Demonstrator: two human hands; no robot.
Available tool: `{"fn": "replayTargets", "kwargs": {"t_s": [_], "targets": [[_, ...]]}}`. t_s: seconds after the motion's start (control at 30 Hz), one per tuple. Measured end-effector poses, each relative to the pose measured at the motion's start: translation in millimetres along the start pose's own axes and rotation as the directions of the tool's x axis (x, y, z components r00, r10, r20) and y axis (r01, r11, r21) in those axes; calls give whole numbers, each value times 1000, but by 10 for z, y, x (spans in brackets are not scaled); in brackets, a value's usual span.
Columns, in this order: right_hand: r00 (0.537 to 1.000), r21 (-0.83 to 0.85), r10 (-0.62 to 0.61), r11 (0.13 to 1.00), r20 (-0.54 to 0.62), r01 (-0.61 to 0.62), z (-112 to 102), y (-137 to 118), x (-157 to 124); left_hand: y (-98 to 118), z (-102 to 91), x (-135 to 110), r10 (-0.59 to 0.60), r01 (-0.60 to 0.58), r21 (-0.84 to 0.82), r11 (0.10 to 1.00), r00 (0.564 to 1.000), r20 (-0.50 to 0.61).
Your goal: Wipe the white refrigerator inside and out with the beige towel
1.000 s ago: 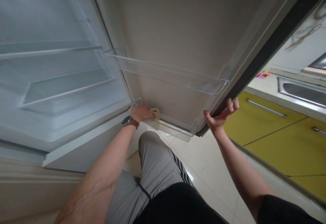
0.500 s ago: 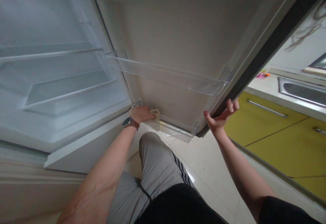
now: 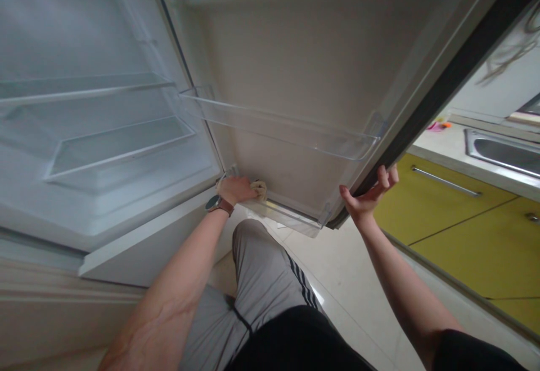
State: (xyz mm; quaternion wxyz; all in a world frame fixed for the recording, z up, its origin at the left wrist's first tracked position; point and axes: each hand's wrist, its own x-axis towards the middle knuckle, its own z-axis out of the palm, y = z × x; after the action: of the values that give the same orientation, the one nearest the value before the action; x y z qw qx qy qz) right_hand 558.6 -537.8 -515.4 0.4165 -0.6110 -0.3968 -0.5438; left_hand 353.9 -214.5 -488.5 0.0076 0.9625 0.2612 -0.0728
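My left hand (image 3: 236, 189), with a watch on its wrist, is closed around a beige cloth (image 3: 259, 190). It is at the hinge-side end of the lowest clear door bin (image 3: 291, 217), inside the open fridge door (image 3: 291, 67). Some of the fingers are hidden behind the cloth and the bin. My right hand (image 3: 365, 195) grips the dark outer edge of the door near its lower corner, thumb on the inner side and fingers round the outside. Another clear bin (image 3: 282, 127) crosses the door higher up.
To the left is the fridge interior with glass shelves (image 3: 122, 143). Below it, a white drawer front (image 3: 147, 247) juts out. On the right, yellow cabinets (image 3: 455, 230) stand under a counter with a steel sink (image 3: 506, 152). My knee (image 3: 253, 241) is below the door.
The whole view has shifted slightly, with things appearing a little farther right. Both hands keep their places, the left on the cloth and the right on the door edge.
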Motion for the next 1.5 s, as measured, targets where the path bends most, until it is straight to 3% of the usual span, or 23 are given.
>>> {"fn": "replayTargets", "kwargs": {"t_s": [0.1, 0.33, 0.5, 0.73, 1.1, 1.33, 1.5], "targets": [[1000, 18, 6, 1000, -9, -6, 4, 4, -2, -4, 0, 2, 2, -2, -6, 1000, 1000, -1], [988, -50, 150, 988, 37, -148, -1, 58, -79, 2, 2, -3, -12, 12, -9, 1000, 1000, 0], [991, -47, 129, 991, 38, -128, -5, 39, -65, -3, 19, 20, -19, 19, -1, 1000, 1000, -5], [1000, 8, 7, 1000, 6, -7, -7, -34, 6, 8, 11, -4, 4, -4, 3, 1000, 1000, -13], [1000, 20, -3, 1000, -3, 3, -13, -43, 13, 31, -32, -38, -24, 24, 10, 1000, 1000, 17], [996, 36, 94, 995, 2, -94, -12, -35, -17, 14, -4, -17, -2, 1, 20, 1000, 1000, 25], [998, 61, 56, 997, -8, -55, -8, -49, -6, 22, -9, -11, -2, 1, 25, 1000, 1000, 31]]}}
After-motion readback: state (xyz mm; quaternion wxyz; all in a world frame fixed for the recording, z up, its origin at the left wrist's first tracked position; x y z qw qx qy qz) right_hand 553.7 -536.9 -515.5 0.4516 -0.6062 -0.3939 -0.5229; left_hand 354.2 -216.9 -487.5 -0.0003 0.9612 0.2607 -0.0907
